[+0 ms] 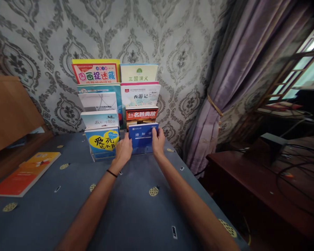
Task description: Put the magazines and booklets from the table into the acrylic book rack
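Both hands grip a dark blue booklet point(142, 141) with white lettering by its sides. My left hand point(124, 149) closes on its left edge, and my right hand point(158, 140) pinches its upper right edge with the thumb in front. The booklet stands nearly upright in the lowest right place of a tiered clear book rack point(95, 157). Behind it shows a red and black book point(141, 114), with a white-covered book point(140, 94) and a pale green one point(138, 74) higher up. Left of my left hand sits a blue and yellow book point(102, 143).
An orange-red book point(26, 173) lies flat at the left of the table, which has a blue patterned cloth point(136, 216). A wooden cabinet point(15, 108) stands at the left. To the right are a tied purple curtain point(211, 104) and a dark red desk point(240, 177) with cables.
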Motion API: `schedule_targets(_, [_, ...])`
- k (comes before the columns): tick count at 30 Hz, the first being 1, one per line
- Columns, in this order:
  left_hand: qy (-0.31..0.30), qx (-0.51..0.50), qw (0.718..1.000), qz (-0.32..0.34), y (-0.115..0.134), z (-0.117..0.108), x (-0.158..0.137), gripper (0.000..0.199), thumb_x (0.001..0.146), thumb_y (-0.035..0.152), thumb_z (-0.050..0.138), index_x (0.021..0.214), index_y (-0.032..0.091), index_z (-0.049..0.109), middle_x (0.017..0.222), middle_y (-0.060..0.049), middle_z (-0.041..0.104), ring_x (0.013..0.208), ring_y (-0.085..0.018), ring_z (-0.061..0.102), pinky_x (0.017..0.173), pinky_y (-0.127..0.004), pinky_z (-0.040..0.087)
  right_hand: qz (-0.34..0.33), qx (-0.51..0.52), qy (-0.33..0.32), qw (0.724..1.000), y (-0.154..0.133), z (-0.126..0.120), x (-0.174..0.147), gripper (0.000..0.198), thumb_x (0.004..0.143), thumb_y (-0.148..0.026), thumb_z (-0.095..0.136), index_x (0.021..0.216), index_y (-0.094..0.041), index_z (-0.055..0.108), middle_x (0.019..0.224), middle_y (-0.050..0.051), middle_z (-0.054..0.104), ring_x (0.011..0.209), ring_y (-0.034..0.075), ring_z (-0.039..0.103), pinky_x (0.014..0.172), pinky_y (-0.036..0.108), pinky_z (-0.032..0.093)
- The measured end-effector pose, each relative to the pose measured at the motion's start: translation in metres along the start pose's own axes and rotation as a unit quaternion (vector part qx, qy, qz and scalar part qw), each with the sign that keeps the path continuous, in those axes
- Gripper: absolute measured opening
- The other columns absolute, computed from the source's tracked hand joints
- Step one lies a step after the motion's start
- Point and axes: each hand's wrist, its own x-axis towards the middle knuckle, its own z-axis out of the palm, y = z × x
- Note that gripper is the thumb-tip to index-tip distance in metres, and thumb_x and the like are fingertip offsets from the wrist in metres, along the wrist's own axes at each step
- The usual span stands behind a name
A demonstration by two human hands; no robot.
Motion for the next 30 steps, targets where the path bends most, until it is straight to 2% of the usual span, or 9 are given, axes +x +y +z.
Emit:
schedule_targets(6, [0.044,-0.031,0.999,-0.003,0.004,0.002,-0.003,0.041,0.103,0.023,0.042,0.142,0.015,0.033,0.099,-0.013,0.075,0.097,-0.025,0.073,0.084,-0.034,0.051,-0.020,-0.010,-0.015,1.000,0.004,-0.002,-0.001,0.039,0.089,-0.050,0.047,0.106,-0.018,0.060,0.106,0.013,0.071,0.098,0.027,0.064,0.092,0.043,0.048])
schedule_targets(9, [0.057,-0.052,0.997,0.010,0.003,0.001,-0.003,0.042,0.102,0.022,0.042,0.142,0.015,0.032,0.103,-0.013,0.075,0.095,-0.025,0.073,0.083,-0.034,0.052,-0.022,-0.012,-0.016,1.000,0.006,-0.002,-0.001,0.039,0.090,-0.049,0.047,0.109,-0.018,0.060,0.108,0.013,0.071,0.099,0.027,0.064,0.092,0.043,0.049])
schedule_targets(17, [0.054,-0.110,0.992,0.040,-0.009,0.009,0.001,0.046,0.101,0.021,0.044,0.144,0.019,0.030,0.099,-0.007,0.074,0.078,-0.019,0.073,0.077,-0.030,0.052,-0.029,-0.005,-0.036,0.999,0.007,-0.005,0.001,0.038,0.092,-0.048,0.049,0.110,-0.017,0.063,0.104,0.012,0.071,0.095,0.027,0.066,0.089,0.045,0.052])
schedule_targets(25, [0.048,-0.115,0.991,0.038,-0.014,0.014,0.003,0.042,0.100,0.020,0.045,0.140,0.021,0.034,0.098,-0.005,0.074,0.078,-0.018,0.073,0.077,-0.028,0.052,-0.037,-0.043,-0.018,0.998,0.015,-0.004,0.002,0.041,0.091,-0.051,0.051,0.112,-0.018,0.065,0.104,0.012,0.069,0.094,0.026,0.064,0.085,0.043,0.053])
schedule_targets(30, [0.025,-0.132,0.990,0.036,-0.017,0.016,0.004,0.035,0.100,0.019,0.043,0.134,0.022,0.038,0.097,-0.005,0.073,0.078,-0.017,0.073,0.076,-0.028,0.053,-0.029,-0.067,-0.014,0.997,0.018,-0.003,-0.001,0.041,0.094,-0.055,0.046,0.102,-0.020,0.065,0.097,0.010,0.070,0.090,0.026,0.062,0.086,0.043,0.050])
